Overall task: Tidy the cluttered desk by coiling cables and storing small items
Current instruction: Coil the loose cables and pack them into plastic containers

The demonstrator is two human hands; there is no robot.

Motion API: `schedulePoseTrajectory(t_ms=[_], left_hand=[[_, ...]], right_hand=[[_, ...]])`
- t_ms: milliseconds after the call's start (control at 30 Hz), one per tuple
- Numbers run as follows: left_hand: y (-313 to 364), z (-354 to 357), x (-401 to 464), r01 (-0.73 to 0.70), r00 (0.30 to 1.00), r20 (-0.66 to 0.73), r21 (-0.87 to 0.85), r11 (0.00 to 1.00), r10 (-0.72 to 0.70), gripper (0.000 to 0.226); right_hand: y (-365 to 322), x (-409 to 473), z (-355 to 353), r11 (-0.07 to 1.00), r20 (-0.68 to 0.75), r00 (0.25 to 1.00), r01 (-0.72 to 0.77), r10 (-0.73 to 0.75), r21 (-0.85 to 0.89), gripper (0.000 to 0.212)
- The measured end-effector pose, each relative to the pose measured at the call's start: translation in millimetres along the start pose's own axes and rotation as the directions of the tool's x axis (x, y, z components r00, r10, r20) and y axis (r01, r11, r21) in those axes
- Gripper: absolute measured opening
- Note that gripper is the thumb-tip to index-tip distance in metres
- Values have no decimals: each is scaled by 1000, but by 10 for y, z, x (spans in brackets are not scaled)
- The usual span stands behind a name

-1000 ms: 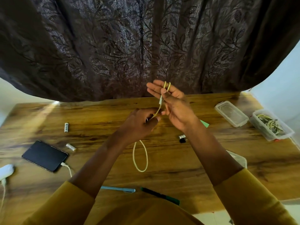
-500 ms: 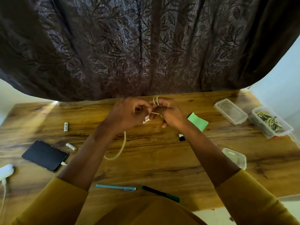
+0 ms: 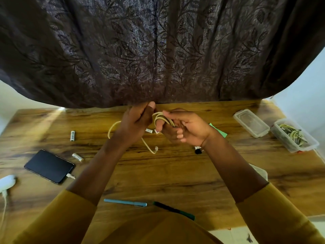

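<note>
Two hands above the wooden desk, right hand wound with cream cable, left hand pinching its loose length.

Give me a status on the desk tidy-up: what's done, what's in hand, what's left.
Done: coiled cables already lie in the open box at the right.
In hand: the right hand has loops of the cream cable wound round its fingers, while the left hand feeds the loose tail.
Left: two batteries, two pens, the phone with its plugged-in cable, and the green paper.
</note>
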State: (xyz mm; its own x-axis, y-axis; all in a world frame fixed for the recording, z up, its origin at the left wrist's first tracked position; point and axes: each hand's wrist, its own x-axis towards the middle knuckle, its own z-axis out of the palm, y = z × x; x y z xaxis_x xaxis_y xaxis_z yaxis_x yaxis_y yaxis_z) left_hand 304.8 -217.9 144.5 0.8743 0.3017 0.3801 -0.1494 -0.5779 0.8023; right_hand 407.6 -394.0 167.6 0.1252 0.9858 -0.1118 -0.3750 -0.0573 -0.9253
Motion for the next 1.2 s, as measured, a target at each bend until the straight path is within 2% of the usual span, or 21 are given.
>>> schedulePoseTrajectory(t_ms=[67,133,267,367,467,567,633,767,900,1067,1200], left_hand=[[-12,68,-55,22,996,-88,-33,999,-25,42],[-11,109,-109,10,993,-116,-15,1000,-12,43],[-33,152,-224,-1,1000,-2,76,997,1,30],[-51,186,-299,14,992,121,108,994,-27,21],[-20,212,-314,73,969,229,83,994,-90,16],[8,246,-294,45,936,338,156,987,-96,40],[31,259,-303,45,910,404,142,989,-99,59],[59,217,-312,56,888,450,89,994,-90,72],[93,161,-237,159,893,438,-85,984,-107,44],[-19,113,-165,255,929,345,-340,905,-132,34],[-81,105,-152,252,943,297,-335,908,-152,35]], right_hand=[[-47,0,25,989,37,997,68,-73,134,39],[-86,5,38,958,40,986,146,-160,246,36],[-194,42,21,879,-9,945,308,-327,364,32],[-240,52,-5,857,-123,914,405,-386,318,32],[-205,106,-29,872,-194,900,428,-389,237,35],[-134,190,-45,890,-235,892,428,-387,157,40],[-104,220,-63,899,-307,869,431,-389,81,41],[-46,240,-70,902,-447,788,324,-424,-285,35],[55,232,-95,791,-472,772,66,-427,-608,31],[201,200,-108,695,-508,782,-137,-362,-706,25],[173,175,-55,645,-473,822,-179,-316,-743,24]])
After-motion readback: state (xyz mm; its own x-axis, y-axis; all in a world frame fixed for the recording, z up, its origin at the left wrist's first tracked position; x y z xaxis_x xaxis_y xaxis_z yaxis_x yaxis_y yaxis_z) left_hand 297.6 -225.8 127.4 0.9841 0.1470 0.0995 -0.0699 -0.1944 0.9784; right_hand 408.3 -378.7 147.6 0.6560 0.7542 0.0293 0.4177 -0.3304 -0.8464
